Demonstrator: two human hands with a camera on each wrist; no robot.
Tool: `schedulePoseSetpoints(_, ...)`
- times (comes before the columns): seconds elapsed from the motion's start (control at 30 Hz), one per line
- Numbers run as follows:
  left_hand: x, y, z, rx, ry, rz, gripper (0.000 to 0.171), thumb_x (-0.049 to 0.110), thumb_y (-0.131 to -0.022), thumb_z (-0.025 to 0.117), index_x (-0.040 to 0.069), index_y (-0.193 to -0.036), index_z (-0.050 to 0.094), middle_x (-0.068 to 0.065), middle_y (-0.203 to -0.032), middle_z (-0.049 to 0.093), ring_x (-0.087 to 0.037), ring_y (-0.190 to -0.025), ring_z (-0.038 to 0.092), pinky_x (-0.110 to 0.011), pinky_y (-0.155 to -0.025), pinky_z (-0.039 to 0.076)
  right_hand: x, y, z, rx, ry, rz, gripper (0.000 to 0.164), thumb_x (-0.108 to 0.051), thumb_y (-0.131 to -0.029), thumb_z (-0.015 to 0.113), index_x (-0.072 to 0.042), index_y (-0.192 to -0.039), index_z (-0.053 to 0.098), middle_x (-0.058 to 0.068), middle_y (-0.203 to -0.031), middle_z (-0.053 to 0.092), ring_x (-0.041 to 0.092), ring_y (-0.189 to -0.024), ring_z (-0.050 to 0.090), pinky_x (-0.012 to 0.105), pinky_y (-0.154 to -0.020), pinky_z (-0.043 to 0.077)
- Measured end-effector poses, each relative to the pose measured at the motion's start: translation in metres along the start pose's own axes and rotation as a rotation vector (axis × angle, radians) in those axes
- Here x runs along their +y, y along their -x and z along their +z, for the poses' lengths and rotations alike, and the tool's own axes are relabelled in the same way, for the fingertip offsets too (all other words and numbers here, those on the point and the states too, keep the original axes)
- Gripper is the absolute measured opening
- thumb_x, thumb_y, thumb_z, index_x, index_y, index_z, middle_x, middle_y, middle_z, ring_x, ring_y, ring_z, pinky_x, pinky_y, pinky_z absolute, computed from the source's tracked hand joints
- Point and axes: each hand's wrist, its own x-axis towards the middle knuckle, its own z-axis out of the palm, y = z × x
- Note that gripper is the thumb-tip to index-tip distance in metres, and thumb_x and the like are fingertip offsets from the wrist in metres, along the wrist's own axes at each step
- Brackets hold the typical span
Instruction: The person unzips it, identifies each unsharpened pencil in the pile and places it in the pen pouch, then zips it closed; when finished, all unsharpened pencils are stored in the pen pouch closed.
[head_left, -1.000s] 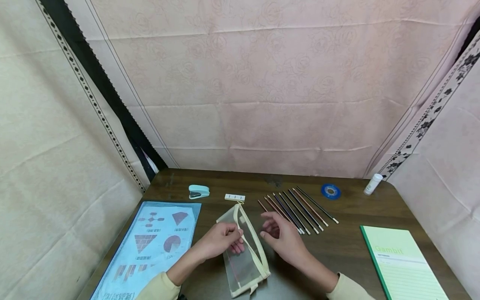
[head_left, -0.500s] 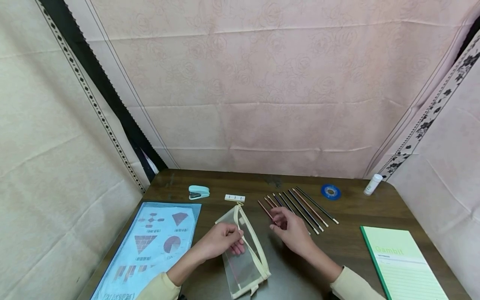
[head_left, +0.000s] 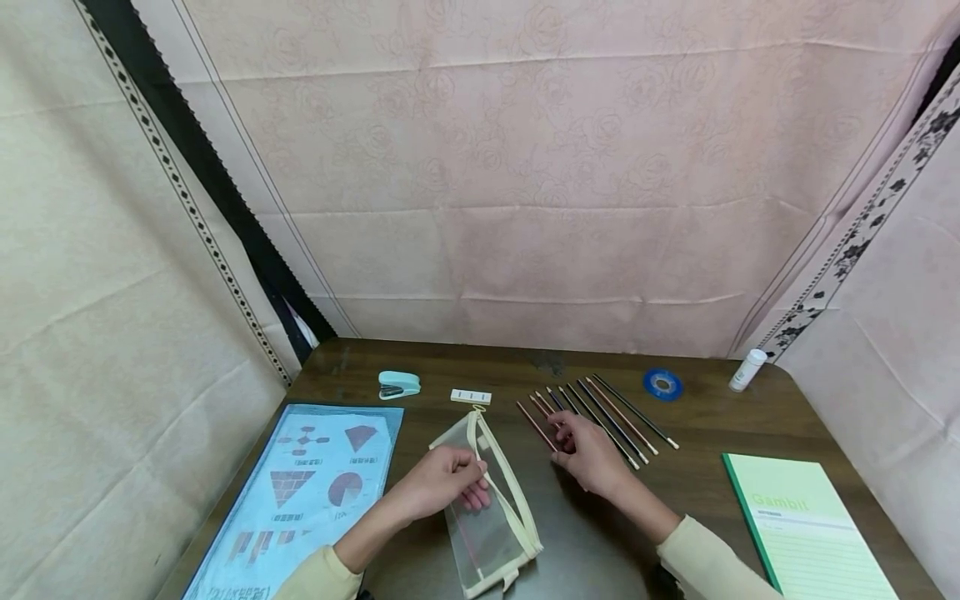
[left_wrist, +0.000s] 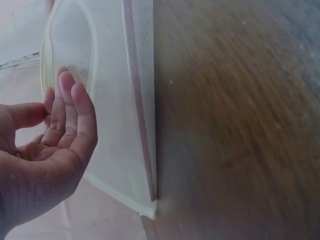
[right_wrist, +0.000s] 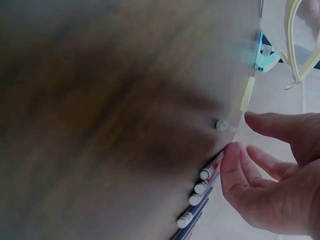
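My left hand (head_left: 450, 479) pinches the cream zipped edge of a see-through mesh pencil case (head_left: 487, 542) between thumb and fingers, and the case's mouth gapes. Through the mesh shows one reddish pencil (left_wrist: 142, 115) lying along its length. On the table to the right, several pencils (head_left: 622, 415) lie side by side with white eraser ends toward me. Over their left part is my right hand (head_left: 592, 458). Its thumb and index finger are spread apart in the right wrist view, around the eraser end of the leftmost pencil (right_wrist: 222, 125), with the fingertips by the neighbouring reddish pencil.
A blue sheet with printed shapes (head_left: 322, 492) lies at left, a green notepad (head_left: 810, 525) at right. Along the back are a light-blue stapler (head_left: 399, 384), a white tag (head_left: 470, 396), blue tape (head_left: 663, 384) and a white glue stick (head_left: 747, 370). Cloth hangs around the table.
My right hand has shifted rightward from beside the case to over the pencils, uncovering the leftmost one. My left hand has kept its hold on the case.
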Motion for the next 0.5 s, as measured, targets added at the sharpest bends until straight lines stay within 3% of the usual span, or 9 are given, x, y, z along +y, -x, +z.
schedulePoseSetpoints(0.2,-0.0003,-0.0006,0.0009,0.001,0.005,-0.002,0.036,0.031,-0.099,0.054,-0.002,-0.087,0.064,-0.017,-0.08,0.073,-0.028,-0.073,0.071,-0.043,-0.069,0.061,0.0009,-0.0038,0.0005,-0.021,0.088,-0.03,0.047,-0.009,-0.075,0.081,-0.018,-0.118,0.063,-0.001,-0.089,0.063,0.012,-0.075,0.055,0.03,-0.065,0.047)
schedulePoseSetpoints(0.5,-0.0014,-0.0011,0.0006,0.001,0.007,-0.01,0.031,0.021,-0.101,0.05,-0.003,-0.088,0.064,-0.017,-0.08,0.073,-0.03,-0.074,0.071,-0.044,-0.069,0.061,0.0003,-0.0038,0.0031,0.0,0.126,-0.047,0.043,-0.006,-0.076,0.079,-0.02,-0.114,0.065,-0.004,-0.084,0.064,0.009,-0.072,0.055,0.029,-0.064,0.048)
